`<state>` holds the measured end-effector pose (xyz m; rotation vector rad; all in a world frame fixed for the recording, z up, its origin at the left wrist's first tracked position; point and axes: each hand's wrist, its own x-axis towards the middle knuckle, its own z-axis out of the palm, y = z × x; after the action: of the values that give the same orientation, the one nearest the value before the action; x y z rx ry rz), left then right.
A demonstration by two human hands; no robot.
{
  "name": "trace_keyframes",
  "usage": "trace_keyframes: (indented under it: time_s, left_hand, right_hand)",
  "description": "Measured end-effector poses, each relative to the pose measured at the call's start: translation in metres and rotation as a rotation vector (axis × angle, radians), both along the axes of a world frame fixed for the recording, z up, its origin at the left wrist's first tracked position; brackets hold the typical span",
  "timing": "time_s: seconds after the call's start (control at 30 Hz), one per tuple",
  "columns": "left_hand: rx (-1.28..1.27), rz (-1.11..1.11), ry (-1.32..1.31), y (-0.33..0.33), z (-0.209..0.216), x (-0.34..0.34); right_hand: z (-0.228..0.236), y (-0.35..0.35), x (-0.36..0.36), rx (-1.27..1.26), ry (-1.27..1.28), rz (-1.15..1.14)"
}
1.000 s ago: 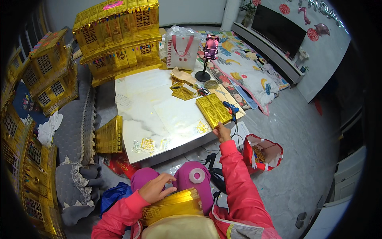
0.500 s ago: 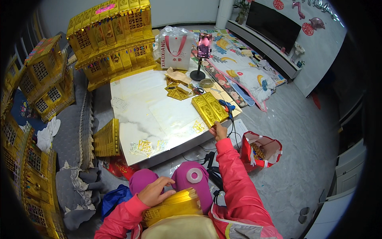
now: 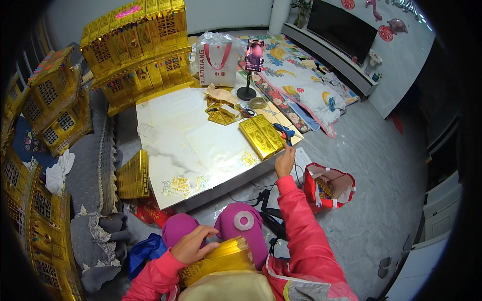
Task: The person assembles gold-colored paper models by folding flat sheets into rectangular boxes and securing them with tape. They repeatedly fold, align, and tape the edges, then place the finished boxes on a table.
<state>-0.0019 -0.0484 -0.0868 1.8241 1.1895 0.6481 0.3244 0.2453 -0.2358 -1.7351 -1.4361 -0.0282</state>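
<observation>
On the table's right corner, my right hand (image 3: pixel 285 161) reaches out with its fingers closed at the lower end of a blue glue gun (image 3: pixel 285 131). Right beside the gun lie gold embossed card pieces (image 3: pixel 262 136), side by side. My left hand (image 3: pixel 193 245) rests on a stack of folded gold paper (image 3: pixel 221 261) in my lap, fingers stretched out and holding nothing. A roll of clear tape (image 3: pixel 244 220) lies on my purple-clad knee. The palm side of both hands is hidden.
Gold paper scraps and scissors (image 3: pixel 247 113) lie on the white table (image 3: pixel 175 135), near a phone on a stand (image 3: pixel 254 56) and a white gift bag (image 3: pixel 219 65). Gold paper houses (image 3: pixel 138 50) stand behind and left. A red bag (image 3: pixel 329 188) sits on the floor.
My right hand has moved from the front edge of the gold card pieces right and slightly forward to the glue gun. The left hand stays on the gold stack. The view has shifted slightly.
</observation>
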Motion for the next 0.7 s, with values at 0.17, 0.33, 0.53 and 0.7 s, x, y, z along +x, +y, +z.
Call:
trace_keyframes:
  time_s: [0.17,0.33,0.53,0.7]
  left_hand:
    - [-0.018,-0.007,0.002,-0.001,-0.003,0.0]
    - [-0.014,-0.019,0.011,0.0,-0.005,0.002]
    - [-0.021,-0.027,0.023,0.0,-0.003,0.003]
    - [-0.021,-0.029,0.013,0.0,-0.003,0.003]
  right_hand:
    - [0.006,-0.007,0.028,-0.2,-0.377,0.189]
    - [0.009,-0.011,0.034,-0.223,-0.457,0.23]
    - [0.007,-0.011,0.032,-0.226,-0.47,0.203]
    - [0.011,-0.012,0.028,-0.253,-0.451,0.199]
